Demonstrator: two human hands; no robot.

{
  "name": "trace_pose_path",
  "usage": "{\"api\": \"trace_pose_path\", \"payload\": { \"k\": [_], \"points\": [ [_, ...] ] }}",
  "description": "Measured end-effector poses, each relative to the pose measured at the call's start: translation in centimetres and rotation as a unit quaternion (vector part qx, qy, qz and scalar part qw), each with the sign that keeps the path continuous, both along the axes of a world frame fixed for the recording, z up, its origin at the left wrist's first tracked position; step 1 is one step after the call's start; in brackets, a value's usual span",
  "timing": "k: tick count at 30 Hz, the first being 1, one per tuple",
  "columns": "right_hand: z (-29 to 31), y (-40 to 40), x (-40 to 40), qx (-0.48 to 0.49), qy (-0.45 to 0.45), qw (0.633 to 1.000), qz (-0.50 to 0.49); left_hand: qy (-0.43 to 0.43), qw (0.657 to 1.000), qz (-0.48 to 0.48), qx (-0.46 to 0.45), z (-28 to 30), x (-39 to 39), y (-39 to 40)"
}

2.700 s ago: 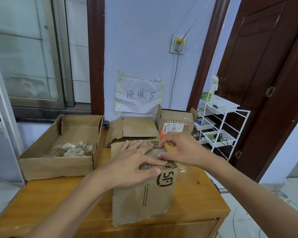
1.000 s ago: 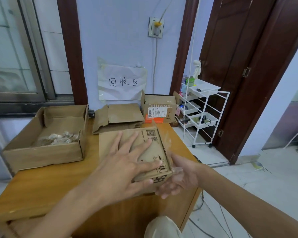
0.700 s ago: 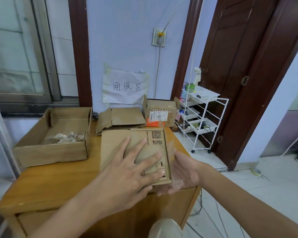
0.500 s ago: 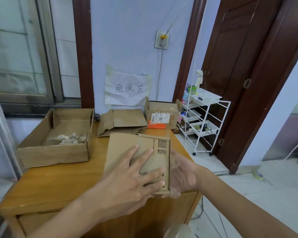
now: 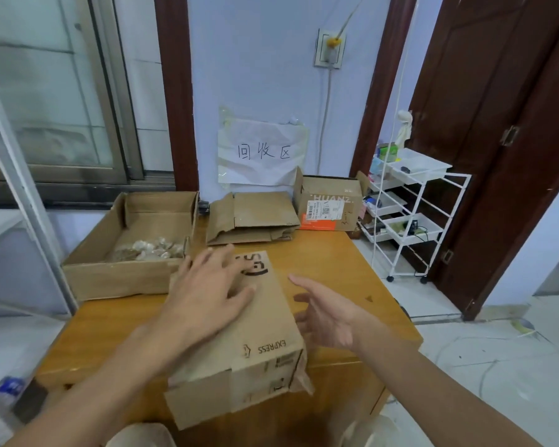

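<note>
Cardboard box [image 5: 265, 321] lies under flat left hand [image 5: 207, 295], right hand [image 5: 326, 314] beside

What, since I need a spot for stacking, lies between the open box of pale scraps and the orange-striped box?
In the head view, a flattened cardboard box lies between the open box and the orange-striped box.

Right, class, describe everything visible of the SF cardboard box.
The flattened brown cardboard box lies on the wooden table, its creased near end bent down over the front edge. Black SF logo and EXPRESS print read upside down. The left hand rests flat on it; the right hand is open beside its right edge.
</note>
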State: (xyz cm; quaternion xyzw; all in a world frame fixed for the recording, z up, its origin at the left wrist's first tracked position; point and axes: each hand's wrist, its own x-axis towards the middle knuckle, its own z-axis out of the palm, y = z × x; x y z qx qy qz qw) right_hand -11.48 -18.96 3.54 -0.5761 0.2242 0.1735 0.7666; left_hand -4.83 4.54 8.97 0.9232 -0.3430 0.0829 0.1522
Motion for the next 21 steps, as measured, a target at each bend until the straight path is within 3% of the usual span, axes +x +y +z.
{"api": "trace_pose_path", "payload": {
  "k": [2,7,10,13,17,21],
  "points": [
    [-0.1,1.1,0.7,-0.043,-0.01,0.998,0.033,0.067,0.997,0.011,0.048,-1.8,0.9,-0.3],
    [0.7,2.4,1.4,-0.106,-0.052,0.992,0.047,0.027,0.995,0.061,0.08,-1.5,2.3,-1.4],
    [1.8,2.2,1.3,-0.192,-0.105,0.976,0.004,-0.024,0.998,0.054,0.02,-0.9,2.4,-2.4],
    [4.1,2.5,0.1,-0.284,-0.22,0.933,-0.03,-0.15,0.984,0.014,-0.094,0.1,2.6,-3.0],
    [6.1,1.4,-1.5,-0.334,-0.41,0.847,-0.042,-0.276,0.926,-0.07,-0.247,1.8,2.8,-4.0],
    [3.3,0.1,-3.1,-0.481,-0.435,0.761,0.001,-0.324,0.893,-0.158,-0.271,-0.8,2.0,-4.8]
  ]
}}
